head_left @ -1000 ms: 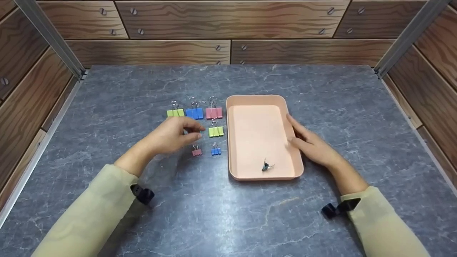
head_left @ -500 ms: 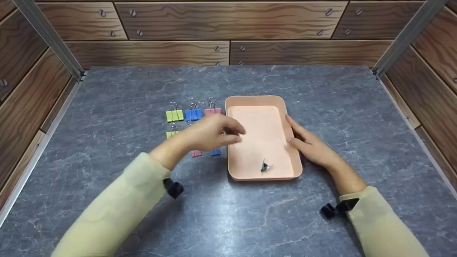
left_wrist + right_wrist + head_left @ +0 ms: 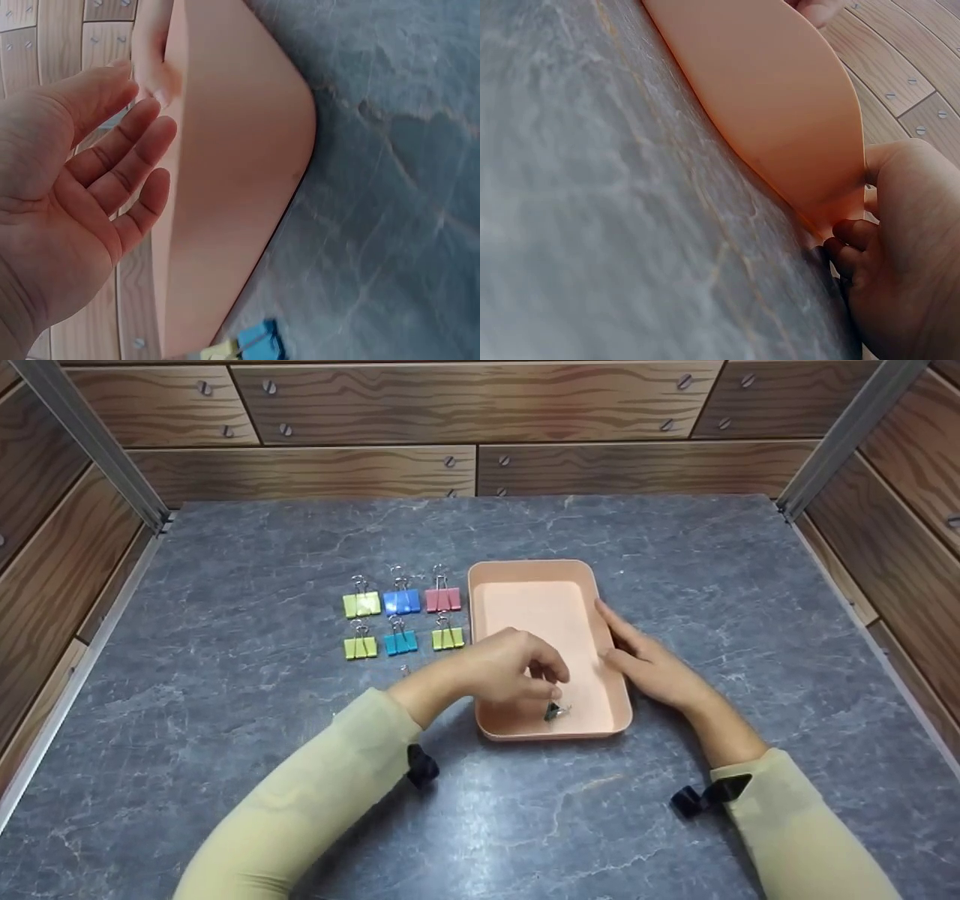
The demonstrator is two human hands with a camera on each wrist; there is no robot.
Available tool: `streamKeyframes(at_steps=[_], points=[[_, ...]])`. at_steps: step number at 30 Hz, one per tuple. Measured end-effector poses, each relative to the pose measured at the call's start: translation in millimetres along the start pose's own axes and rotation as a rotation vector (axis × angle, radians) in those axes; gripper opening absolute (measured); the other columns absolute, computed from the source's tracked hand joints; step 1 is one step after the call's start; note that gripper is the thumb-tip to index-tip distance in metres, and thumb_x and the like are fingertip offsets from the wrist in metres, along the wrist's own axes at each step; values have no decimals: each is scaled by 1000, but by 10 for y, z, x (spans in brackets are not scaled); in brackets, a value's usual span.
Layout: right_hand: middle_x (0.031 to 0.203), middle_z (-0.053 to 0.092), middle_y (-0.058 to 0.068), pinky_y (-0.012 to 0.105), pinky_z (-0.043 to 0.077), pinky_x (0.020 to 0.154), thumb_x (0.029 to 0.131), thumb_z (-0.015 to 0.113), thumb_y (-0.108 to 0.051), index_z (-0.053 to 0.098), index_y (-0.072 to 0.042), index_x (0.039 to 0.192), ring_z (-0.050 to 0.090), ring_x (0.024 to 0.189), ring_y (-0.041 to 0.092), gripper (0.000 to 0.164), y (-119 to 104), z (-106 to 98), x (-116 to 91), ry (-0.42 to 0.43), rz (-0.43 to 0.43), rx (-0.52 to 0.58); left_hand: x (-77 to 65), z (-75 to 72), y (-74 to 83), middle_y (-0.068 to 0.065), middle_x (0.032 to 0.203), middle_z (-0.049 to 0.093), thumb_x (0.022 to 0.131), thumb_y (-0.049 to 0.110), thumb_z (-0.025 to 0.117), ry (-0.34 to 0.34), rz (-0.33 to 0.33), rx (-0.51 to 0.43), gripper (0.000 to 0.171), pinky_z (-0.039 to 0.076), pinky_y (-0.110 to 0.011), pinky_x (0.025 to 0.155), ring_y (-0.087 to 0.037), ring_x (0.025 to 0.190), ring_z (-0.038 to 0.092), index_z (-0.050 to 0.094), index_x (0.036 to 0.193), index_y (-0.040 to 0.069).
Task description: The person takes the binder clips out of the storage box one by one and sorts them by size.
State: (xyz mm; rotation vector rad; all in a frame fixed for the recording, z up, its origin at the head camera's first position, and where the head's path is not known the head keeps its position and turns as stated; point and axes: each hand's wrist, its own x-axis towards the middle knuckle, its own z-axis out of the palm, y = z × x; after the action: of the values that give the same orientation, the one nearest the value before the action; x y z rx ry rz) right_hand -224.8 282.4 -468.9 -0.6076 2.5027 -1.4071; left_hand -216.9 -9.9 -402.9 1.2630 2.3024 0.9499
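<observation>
My left hand [image 3: 517, 667] hovers inside the peach tray [image 3: 536, 607], thumb and fingers loosely bent right above a small dark binder clip [image 3: 553, 711] lying near the tray's front end. In the left wrist view nothing shows in the palm of the left hand [image 3: 82, 187]; the tray wall [image 3: 232, 150] stands beside the fingertips. My right hand [image 3: 652, 667] holds the tray's right long side, thumb at the rim. The right wrist view has the fingers of the right hand [image 3: 907, 232] curled against the lower edge of the tray wall [image 3: 780, 90].
Left of the tray, binder clips stand in rows: lime [image 3: 361, 604], blue [image 3: 402, 601] and pink [image 3: 443, 600] at the back, then lime [image 3: 360, 648], teal [image 3: 400, 643] and lime [image 3: 448, 639]. My left forearm covers the front row. Wood-patterned panels [image 3: 300, 472] border the grey table [image 3: 675, 540].
My left hand has moved right and toward me, from over the binder clips into the tray beside the dark clip. My right hand stays on the tray's side.
</observation>
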Motion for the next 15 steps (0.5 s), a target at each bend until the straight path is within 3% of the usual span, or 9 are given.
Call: streamKeyframes(at_steps=[8, 15], points=[[173, 24, 14, 54, 19, 127, 110, 57, -19, 22, -23, 171, 25, 156, 31, 70, -4, -4, 5, -2, -3, -20, 131, 137, -18, -4, 105, 78, 97, 14, 80, -36, -13, -39, 23, 53, -19, 88, -10, 94, 68, 79, 116, 2], [174, 23, 14, 53, 19, 127, 110, 56, -17, 22, -21, 171, 24, 157, 31, 69, -8, 8, 14, 1, 10, -13, 181, 218, -42, 1, 97, 77, 96, 11, 81, -84, -26, -110, 20, 54, -17, 83, -5, 86, 68, 78, 115, 3]])
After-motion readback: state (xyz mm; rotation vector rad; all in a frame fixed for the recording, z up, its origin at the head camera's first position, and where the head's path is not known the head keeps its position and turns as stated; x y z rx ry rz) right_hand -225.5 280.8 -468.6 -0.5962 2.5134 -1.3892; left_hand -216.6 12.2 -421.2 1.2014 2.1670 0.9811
